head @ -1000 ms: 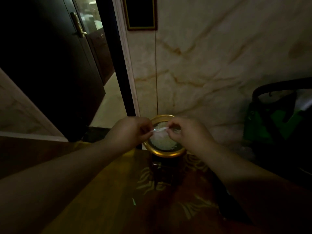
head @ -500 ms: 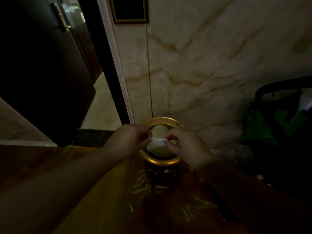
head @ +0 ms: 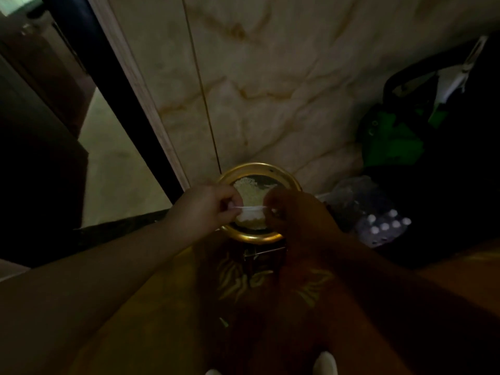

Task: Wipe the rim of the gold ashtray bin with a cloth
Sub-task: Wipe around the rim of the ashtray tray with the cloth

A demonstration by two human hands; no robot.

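Observation:
The gold ashtray bin [head: 254, 238] stands against the marble wall, its round rim shining around a dark tray holding pale sand or pebbles [head: 250, 190]. A small white cloth [head: 250, 211] is stretched over the tray between my two hands. My left hand [head: 204, 208] pinches its left end above the rim's left side. My right hand [head: 296, 215], in shadow, pinches the right end and hides the rim's right side. The bin's dark body [head: 259, 259] shows below the rim.
A marble wall [head: 284, 90] rises behind the bin, with a dark door frame [head: 116, 85] and doorway to the left. A green and black bag [head: 400, 133] and a clear plastic bag with white round items [head: 378, 223] lie to the right. Patterned carpet [head: 243, 282] covers the floor.
The view has tilted down and closer to the bin. Both hands stay over the tray with the cloth stretched between them, shifted slightly toward the near rim.

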